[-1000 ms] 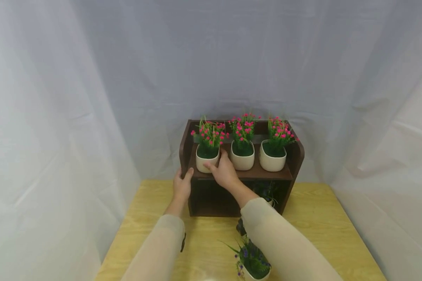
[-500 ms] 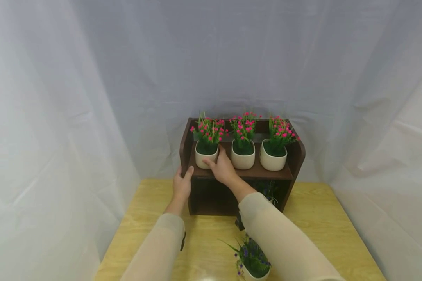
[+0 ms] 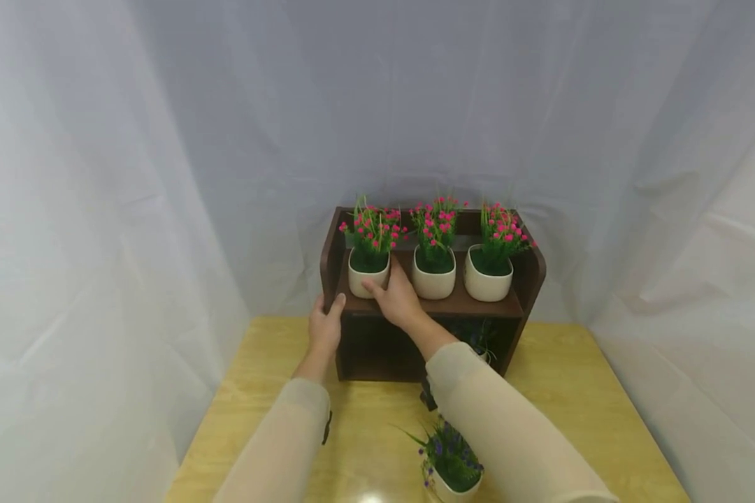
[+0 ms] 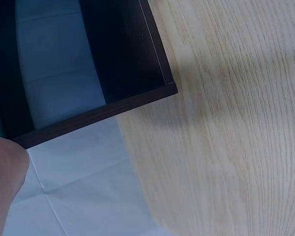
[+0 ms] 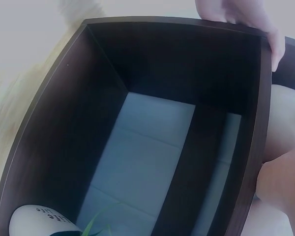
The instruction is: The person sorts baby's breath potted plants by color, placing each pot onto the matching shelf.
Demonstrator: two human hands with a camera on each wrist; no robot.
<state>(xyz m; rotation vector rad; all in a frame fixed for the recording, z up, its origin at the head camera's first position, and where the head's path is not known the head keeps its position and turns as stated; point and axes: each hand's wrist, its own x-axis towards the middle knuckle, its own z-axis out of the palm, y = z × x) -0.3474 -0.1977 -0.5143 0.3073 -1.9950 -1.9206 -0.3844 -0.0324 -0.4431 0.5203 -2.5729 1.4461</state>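
Observation:
On the upper tier of a dark brown wooden shelf (image 3: 328, 262) stand three white pots of pink artificial flowers. My right hand (image 3: 401, 302) holds the leftmost flower pot (image 3: 360, 281), thumb across its front and fingers along its right side. Meanwhile my left hand (image 3: 324, 330) grips the shelf's left side panel near the upper tier's front edge. That grip also shows in the right wrist view, where my left hand (image 5: 236, 12) wraps the corner. Beside my right hand is the middle flower pot (image 3: 434, 285); further right stands the third pot (image 3: 488, 283).
A white pot of purple flowers (image 3: 456, 482) stands on the wooden table (image 3: 365, 447) in front of the shelf. Another potted plant (image 3: 481, 342) sits in the lower compartment's right side, partly hidden by my arm. White sheeting (image 3: 377, 105) surrounds the table.
The leftmost pot has shifted slightly back on the upper tier, with my right hand on it. My left hand keeps its grip on the side panel. The head view tilts slightly.

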